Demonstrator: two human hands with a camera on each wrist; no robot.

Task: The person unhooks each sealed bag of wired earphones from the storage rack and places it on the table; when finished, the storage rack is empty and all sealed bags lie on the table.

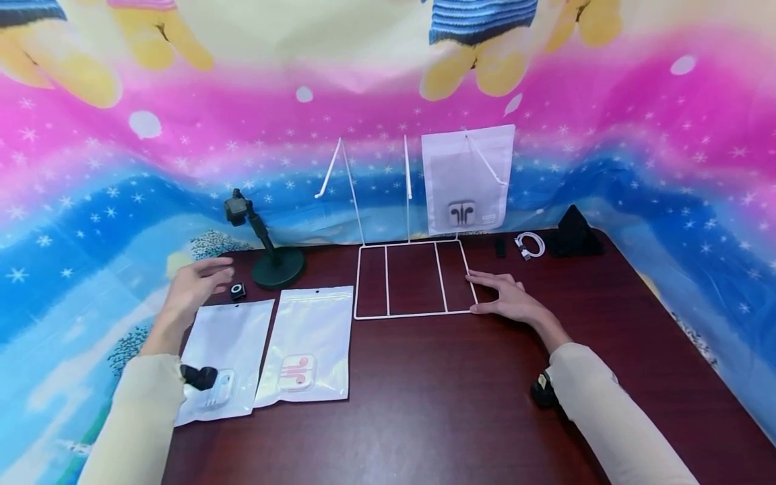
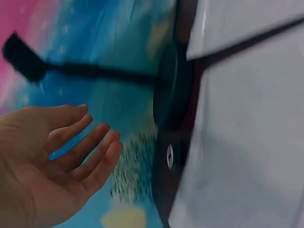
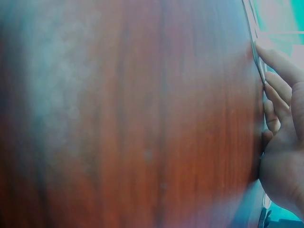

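Two pouches (image 1: 267, 350) lie nearest; left hand (image 1: 197, 286) hovers open, empty; right hand (image 1: 506, 300) rests flat against wire rack (image 1: 415, 279).

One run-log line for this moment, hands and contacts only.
left hand: open, above table, holding nothing | right hand: flat, fingers touching white wire rack base | dark wooden table

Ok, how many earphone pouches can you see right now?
3. Two lie flat on the table in front of the left hand: left pouch, right pouch. The third pouch hangs on the wire rack. None seem hidden.
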